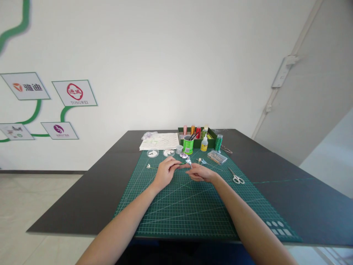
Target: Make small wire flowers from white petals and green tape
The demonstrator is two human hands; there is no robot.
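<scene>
Over the green cutting mat (176, 217), my left hand (165, 172) is closed in a pinch on the thin green stem of a small handmade flower (188, 161) with pale blue petals. From the right, my right hand (200, 173) meets it, its forefinger reaching along the stem under the bloom and the other fingers curled. Its thumb is hard to make out. A white flower bud on a stem (149, 166) lies left of my hands. Just beyond my right hand are another bud (199, 159) and a pale blue flower piece (204, 161).
Behind my hands stand a green tin (188, 146) with tools, a glue bottle (204, 143), a box with thread spools (180, 141), and shallow dishes (152, 153). Right of them are a clear case (217, 157), a green thread spool (218, 142) and scissors (237, 179).
</scene>
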